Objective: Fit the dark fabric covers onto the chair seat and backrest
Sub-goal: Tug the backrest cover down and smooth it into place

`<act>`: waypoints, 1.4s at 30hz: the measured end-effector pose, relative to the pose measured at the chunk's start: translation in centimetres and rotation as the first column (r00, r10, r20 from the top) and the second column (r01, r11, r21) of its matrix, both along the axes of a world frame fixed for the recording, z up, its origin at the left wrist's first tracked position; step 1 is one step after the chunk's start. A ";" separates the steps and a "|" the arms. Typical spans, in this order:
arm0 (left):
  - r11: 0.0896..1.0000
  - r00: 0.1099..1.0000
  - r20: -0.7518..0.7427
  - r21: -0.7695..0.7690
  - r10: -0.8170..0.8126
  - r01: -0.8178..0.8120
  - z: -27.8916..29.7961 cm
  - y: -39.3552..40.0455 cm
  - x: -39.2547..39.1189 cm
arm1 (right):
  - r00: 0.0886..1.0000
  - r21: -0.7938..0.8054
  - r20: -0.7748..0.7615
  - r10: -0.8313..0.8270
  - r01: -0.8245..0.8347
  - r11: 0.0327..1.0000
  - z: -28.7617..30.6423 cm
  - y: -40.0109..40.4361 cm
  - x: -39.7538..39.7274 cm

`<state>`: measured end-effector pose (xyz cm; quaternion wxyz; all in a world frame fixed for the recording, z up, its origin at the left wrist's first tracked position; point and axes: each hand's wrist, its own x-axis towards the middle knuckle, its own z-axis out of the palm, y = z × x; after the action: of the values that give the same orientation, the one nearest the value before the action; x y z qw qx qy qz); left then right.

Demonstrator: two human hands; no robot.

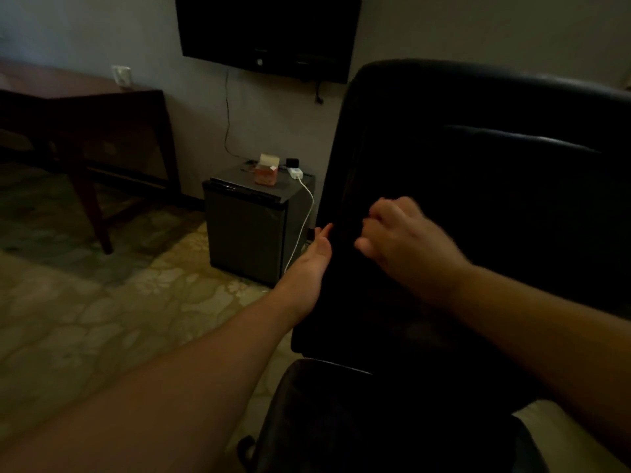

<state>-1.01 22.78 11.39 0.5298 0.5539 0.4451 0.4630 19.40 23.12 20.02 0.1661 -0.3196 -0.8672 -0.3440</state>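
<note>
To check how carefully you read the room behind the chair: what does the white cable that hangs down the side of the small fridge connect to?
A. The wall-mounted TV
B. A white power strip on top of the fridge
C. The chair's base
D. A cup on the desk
B: the white cable runs up the small fridge into the white power strip lying on its top.

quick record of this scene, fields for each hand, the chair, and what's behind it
left hand: at the left edge of the backrest, fingers hidden behind it
right hand: fingers curled on the backrest front, blurred; grip unclear
seat: dark, below the backrest
cover: too dark to tell from the chair
behind: mini fridge, wall TV, wooden table
</note>
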 end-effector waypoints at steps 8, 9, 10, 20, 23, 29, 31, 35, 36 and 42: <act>0.997 0.992 -0.097 0.012 0.083 -0.082 -0.5 0.3 0.1 | 0.982 0.066 -0.036 -0.185 0.187 0.980 -0.2 0.8 -6.1; 0.996 0.991 -0.098 0.013 0.087 -0.086 -0.8 0.5 -0.1 | 0.991 0.049 0.009 -0.132 0.132 0.990 -0.4 0.6 -5.9; 0.996 0.991 -0.098 0.002 0.089 -0.089 -1.1 0.7 -0.2 | 0.997 0.040 0.021 -0.079 0.079 0.996 -0.3 0.5 -5.1; 0.965 0.942 -0.241 0.177 0.233 -0.193 3.6 -3.8 2.4 | 0.978 0.068 -0.086 -0.190 0.196 0.978 -0.7 -0.8 10.3; 0.921 0.825 -0.456 0.342 0.334 -0.184 4.5 -5.7 4.4 | 0.922 0.037 -0.173 -0.346 0.357 0.933 -0.6 -2.1 16.7; 0.856 0.667 -0.678 0.503 0.309 0.115 6.1 -8.3 11.3 | 0.752 -0.047 -0.290 -0.591 0.606 0.794 -0.3 -6.2 26.0; 0.824 0.583 -0.748 0.522 0.317 0.221 6.4 -8.8 13.5 | 0.689 -0.097 -0.339 -0.640 0.651 0.753 -0.4 -7.1 27.7; 0.763 0.409 -0.837 0.519 0.362 0.387 7.2 -8.6 16.1 | 0.623 -0.245 -0.481 -0.617 0.580 0.777 -0.4 -8.8 29.1; 0.759 0.385 -0.844 0.516 0.373 0.396 7.5 -8.2 16.6 | 0.604 -0.260 -0.554 -0.573 0.528 0.808 -0.4 -9.2 29.3; 0.786 0.271 -0.863 0.502 0.427 0.361 9.0 -5.2 19.2 | 0.573 -0.231 -0.684 -0.452 0.417 0.879 -1.5 -9.1 28.8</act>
<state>18.16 17.56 20.39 -0.0745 0.8449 0.5051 0.1597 48.23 13.99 18.47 0.3956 -0.6342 -0.6331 -0.2012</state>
